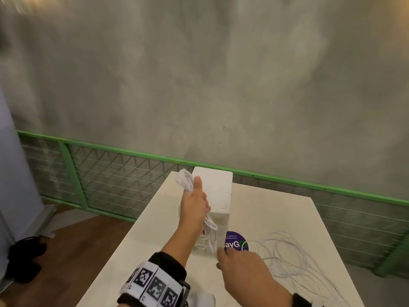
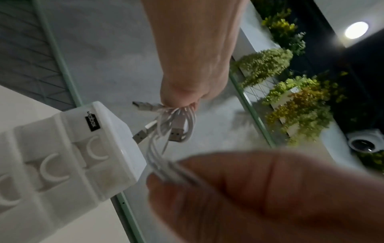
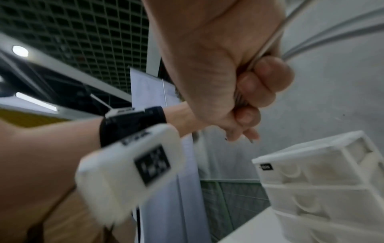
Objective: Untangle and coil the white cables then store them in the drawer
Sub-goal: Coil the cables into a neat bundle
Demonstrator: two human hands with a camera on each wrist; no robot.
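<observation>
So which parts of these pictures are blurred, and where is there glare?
Head view: upper wall smeared, loose cables soft. Left wrist view: near left hand out of focus, USB plugs fairly sharp, ceiling lamp glares. Right wrist view: wrist camera blurred, drawer unit soft.

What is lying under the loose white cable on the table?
The bare white table, and at its left end a purple round sticker. The right hand covers the sticker's lower edge.
</observation>
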